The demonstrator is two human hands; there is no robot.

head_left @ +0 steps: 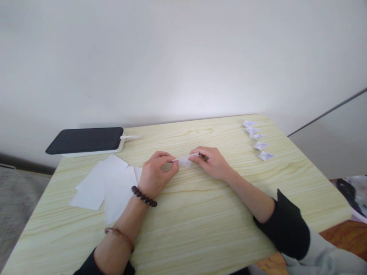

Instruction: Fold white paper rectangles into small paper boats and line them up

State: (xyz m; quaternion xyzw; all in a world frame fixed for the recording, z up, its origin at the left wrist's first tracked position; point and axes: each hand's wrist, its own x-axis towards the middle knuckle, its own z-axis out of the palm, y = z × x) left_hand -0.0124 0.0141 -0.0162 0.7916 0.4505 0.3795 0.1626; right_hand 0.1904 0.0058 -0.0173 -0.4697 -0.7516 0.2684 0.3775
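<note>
Between my two hands is a small piece of folded white paper [183, 162], held just above the table. My left hand [157, 172], with a dark bead bracelet at the wrist, pinches its left end between thumb and fingertips. On the other side, my right hand [211, 162] pinches the right end the same way. Loose sheets of white paper [117, 187] lie beside my left hand, partly overlapping. Several small pointed folded-paper pieces [261, 145] stand in a row to the right of my right hand. The finer folds of the held paper are too small to make out.
A black-screened phone [86, 140] rests on a white block at the back left, with a white cable [130, 137] at its right end. The pale wood-grain table [200, 221] meets a white wall [183, 61] behind. Bagged items [354, 194] sit beyond the right edge.
</note>
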